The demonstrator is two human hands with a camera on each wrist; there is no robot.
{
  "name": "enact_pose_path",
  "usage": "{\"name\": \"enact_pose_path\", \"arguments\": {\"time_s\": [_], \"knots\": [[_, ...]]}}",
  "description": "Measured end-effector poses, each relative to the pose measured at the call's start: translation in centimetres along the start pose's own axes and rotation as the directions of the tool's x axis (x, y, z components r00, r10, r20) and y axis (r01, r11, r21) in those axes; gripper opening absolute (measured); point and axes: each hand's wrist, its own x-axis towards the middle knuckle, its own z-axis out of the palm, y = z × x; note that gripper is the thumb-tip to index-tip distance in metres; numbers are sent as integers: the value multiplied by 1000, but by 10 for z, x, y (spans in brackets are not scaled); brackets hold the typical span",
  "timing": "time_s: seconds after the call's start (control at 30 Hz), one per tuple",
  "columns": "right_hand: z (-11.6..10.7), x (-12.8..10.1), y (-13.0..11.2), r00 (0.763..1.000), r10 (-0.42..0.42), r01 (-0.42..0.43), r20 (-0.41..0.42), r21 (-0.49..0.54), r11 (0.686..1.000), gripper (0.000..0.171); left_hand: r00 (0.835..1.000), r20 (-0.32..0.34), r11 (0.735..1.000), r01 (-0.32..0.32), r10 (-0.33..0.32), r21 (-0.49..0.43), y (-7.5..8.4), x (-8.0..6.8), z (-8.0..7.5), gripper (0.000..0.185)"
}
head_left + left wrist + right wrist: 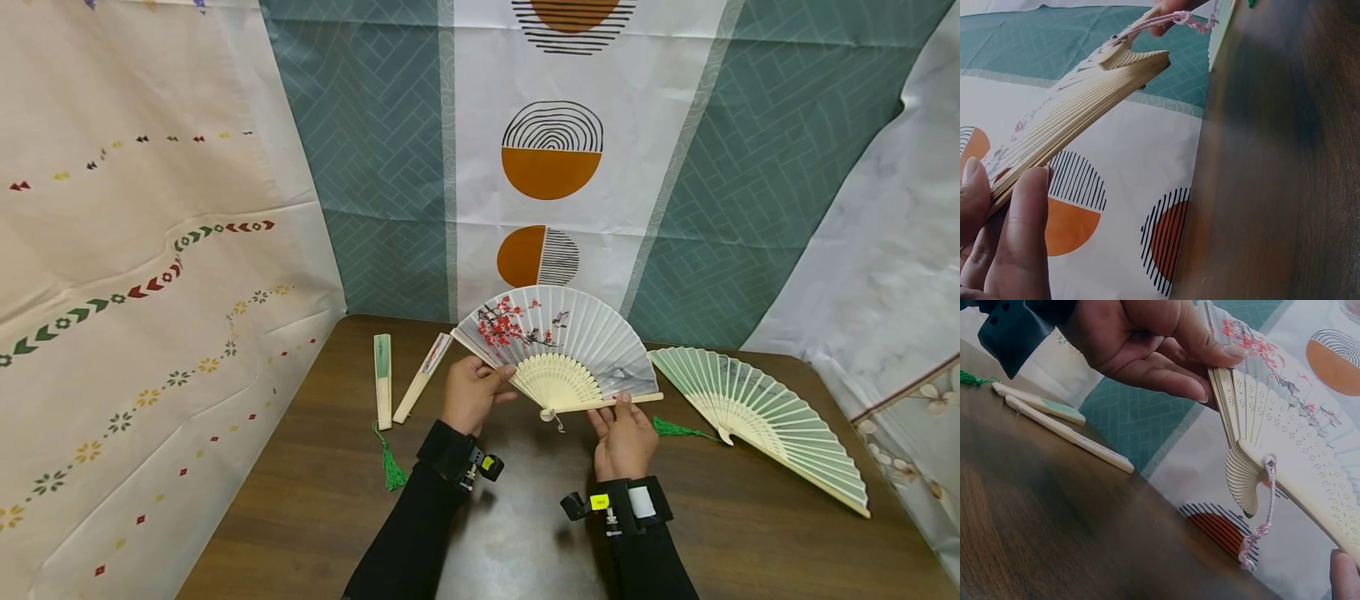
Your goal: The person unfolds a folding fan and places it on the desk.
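Observation:
A white folding fan (577,333) with red blossoms is spread wide and held up over the table. My left hand (474,390) pinches its left edge, thumb on the front. My right hand (626,437) grips the right guard stick (611,403) between thumb and fingers. In the right wrist view a pink braided cord (1263,528) hangs from the pivot, and the left hand's thumb presses on the ribs. The left wrist view catches the stacked ribs (1085,112) edge-on, between the left thumb and fingers.
An open green fan (780,408) with a green tassel (675,428) lies on the table's right. Left lie two folded fans, one green and cream (382,379), one cream (422,379). Another green tassel (393,469) trails below. A patterned curtain (375,167) hangs behind the wooden table (300,500).

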Motion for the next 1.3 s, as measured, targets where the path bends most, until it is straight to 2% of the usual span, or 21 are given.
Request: {"name": "enact_pose_path", "arguments": {"time_s": [0.43,0.7,0.97,1.3], "knots": [[-1,-1,-1,1000,6,-6,6,24,1000,24,1000,17,1000,-12,12,13,0,1,1,23],[-1,0,-3,1000,-5,7,-21,58,998,22,999,32,1000,-6,6,9,1,0,1,24],[-1,2,-3,999,30,-28,-26,69,997,23,999,26,1000,-21,21,9,0,0,1,24],[-4,3,-5,996,82,-79,-27,95,992,28,1000,22,1000,-3,3,-7,-1,-2,3,23]]}}
